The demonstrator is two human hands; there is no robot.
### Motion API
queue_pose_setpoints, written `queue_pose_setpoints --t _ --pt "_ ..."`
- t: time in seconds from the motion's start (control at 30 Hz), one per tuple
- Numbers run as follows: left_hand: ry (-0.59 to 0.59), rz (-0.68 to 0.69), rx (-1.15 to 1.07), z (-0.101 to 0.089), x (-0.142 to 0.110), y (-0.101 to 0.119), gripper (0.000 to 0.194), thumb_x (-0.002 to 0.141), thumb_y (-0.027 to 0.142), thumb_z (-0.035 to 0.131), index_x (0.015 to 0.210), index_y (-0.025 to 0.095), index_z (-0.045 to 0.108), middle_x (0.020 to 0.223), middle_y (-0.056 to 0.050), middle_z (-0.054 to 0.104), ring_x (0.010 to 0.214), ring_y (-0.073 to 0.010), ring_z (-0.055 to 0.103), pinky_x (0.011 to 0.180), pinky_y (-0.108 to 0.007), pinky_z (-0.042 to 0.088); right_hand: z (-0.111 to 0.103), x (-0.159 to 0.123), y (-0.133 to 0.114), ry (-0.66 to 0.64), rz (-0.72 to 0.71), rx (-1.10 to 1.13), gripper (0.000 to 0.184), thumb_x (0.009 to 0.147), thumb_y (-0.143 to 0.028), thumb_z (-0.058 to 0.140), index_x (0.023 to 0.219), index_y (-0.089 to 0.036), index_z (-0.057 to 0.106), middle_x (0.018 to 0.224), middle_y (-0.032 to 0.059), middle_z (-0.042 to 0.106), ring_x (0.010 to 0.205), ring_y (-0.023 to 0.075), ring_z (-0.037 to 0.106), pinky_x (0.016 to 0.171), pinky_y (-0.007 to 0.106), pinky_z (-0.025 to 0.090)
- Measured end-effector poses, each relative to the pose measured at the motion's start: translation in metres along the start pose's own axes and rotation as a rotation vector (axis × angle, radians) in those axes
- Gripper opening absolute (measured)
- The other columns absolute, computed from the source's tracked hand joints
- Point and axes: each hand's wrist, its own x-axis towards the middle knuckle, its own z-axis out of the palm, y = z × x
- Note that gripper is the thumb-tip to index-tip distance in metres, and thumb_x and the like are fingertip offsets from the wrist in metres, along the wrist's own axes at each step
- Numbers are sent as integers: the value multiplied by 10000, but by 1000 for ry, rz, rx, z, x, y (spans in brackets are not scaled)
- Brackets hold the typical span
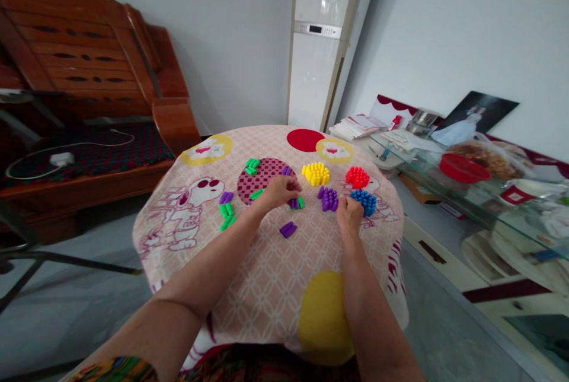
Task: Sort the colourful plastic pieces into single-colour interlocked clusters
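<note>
On the table, right side, I count four clusters: one yellow cluster, one red cluster, one purple cluster, one blue cluster. Left hand: half-curled above loose pieces. Right hand: curled, between purple and blue. I cannot tell either grip.

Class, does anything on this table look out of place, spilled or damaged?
Nothing looks visibly spilled or damaged. The nearest purple pieces seem slightly stray, lying apart from the tight purple cluster.
</note>
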Motion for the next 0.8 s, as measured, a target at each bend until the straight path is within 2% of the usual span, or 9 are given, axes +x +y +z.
queue_pose_setpoints --t 0.1,0.17,0.27,0.4,0.53,0.63,0.8 --pt "-30 -31 110 25 9 13 83 732 213 678 769 140 692 656 0 678 594 -115 610 588 -216 467 0 0 0 -8 -11 -6 408 934 -290 433 637 -142 669 613 83 619 583 150 405 593 306 212" --pt "-18 3 208 38 11 21 96 759 239 683 763 145 695 706 -9 698 655 -126 632 643 -226 477 -1 0 -1 -12 -10 -15 408 939 -293 430 650 -139 674 629 88 627 588 151 413 596 305 215" --pt "-39 100 324 48 8 26 168 751 242 710 891 149 711 880 -38 733 810 -159 666 733 -240 487 -3 -1 -2 -17 -13 -17 405 944 -294 428 670 -137 681 648 89 632 596 152 423 602 303 223" --pt "-112 213 471 54 2 22 413 663 183 763 1067 150 689 1004 -80 722 927 -214 664 815 -276 499 -4 -1 -2 -25 -36 -11 398 940 -274 422 665 -140 677 656 89 632 603 153 430 605 303 228" --pt "-94 251 493 58 -1 17 411 705 174 703 1116 174 684 1048 -88 719 956 -221 668 861 -293 506 -3 -1 -2 -20 -35 -12 407 946 -281 414 675 -141 683 662 90 638 611 158 437 605 304 230" --pt "-74 217 426 61 0 18 338 746 173 649 1080 163 702 977 -69 738 892 -199 681 824 -276 515 -3 -1 -3 -20 -22 -18 408 951 -287 415 701 -136 700 668 92 646 613 160 444 607 303 232" --pt "-45 106 350 62 2 23 320 761 66 564 1043 109 708 863 -63 736 749 -147 671 723 -232 505 -4 -1 -4 -34 -6 -26 396 952 -280 434 717 -128 713 687 105 659 612 160 455 604 306 226"
